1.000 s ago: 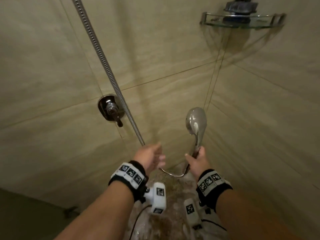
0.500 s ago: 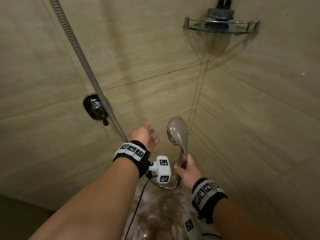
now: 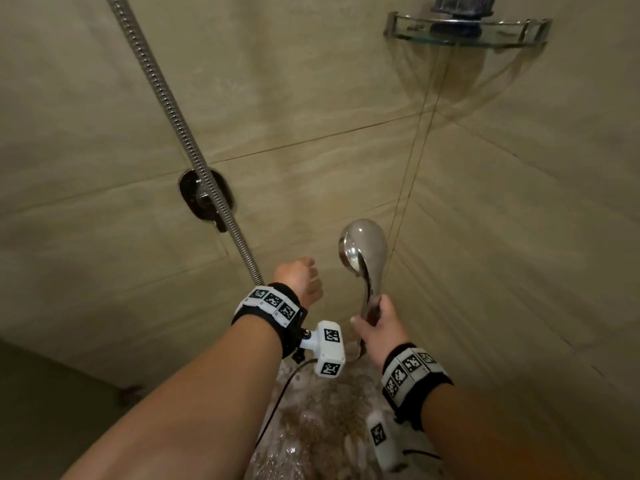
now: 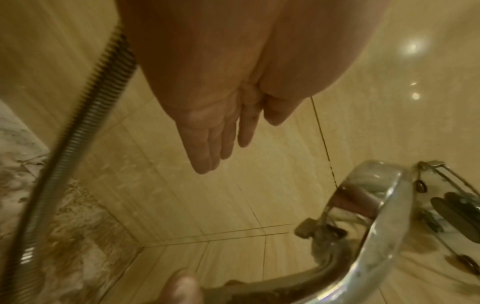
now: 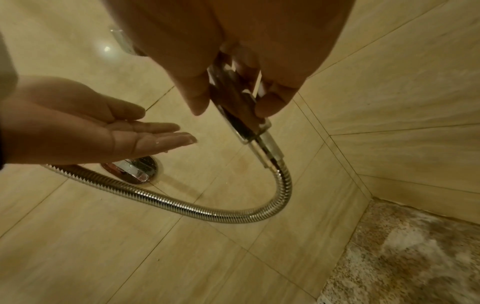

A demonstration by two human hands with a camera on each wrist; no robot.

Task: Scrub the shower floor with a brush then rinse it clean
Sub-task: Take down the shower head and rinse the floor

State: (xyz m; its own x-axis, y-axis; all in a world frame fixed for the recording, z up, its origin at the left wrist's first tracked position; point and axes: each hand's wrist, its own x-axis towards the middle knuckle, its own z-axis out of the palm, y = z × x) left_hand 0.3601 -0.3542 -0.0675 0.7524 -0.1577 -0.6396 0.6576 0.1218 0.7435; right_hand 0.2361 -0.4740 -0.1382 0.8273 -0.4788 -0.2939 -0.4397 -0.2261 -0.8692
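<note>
**Shower head held upright in right hand; left hand free beside the hose**

Right hand (image 3: 375, 329) sits right of centre in the head view, fingers (image 5: 193, 98) and thumb curled round the handle of the shower head (image 3: 363, 252). The head is chrome, oval and mirror-bright; it stands upright above the fist, near the corner seam of the walls. In the right wrist view the handle ends in a cylindrical coupling from which the hose (image 5: 182, 204) loops down and away to the left of the frame.

Left hand (image 3: 299, 280) is just left of the shower head, not touching it. Fingers (image 5: 158, 133) are straight, held close together and holding nothing; drops of water cling to the tips. In the head view the hose (image 3: 180, 133) is a ribbed metal line running from the upper left of the frame down to just beside the left wrist.

Shower floor (image 3: 322, 420) shows at bottom centre of the head view, between the forearms: speckled brown stone, wet, with white foam patches. The right wrist view shows the same mottled surface at lower right (image 5: 405, 253).

Dark round wall valve (image 3: 207, 199) sits left of centre, crossed by the hose. Glass corner shelf (image 3: 467, 32) at upper right carries a dark object that is too cut off to tell. Walls are beige tile (image 3: 346, 98).
</note>
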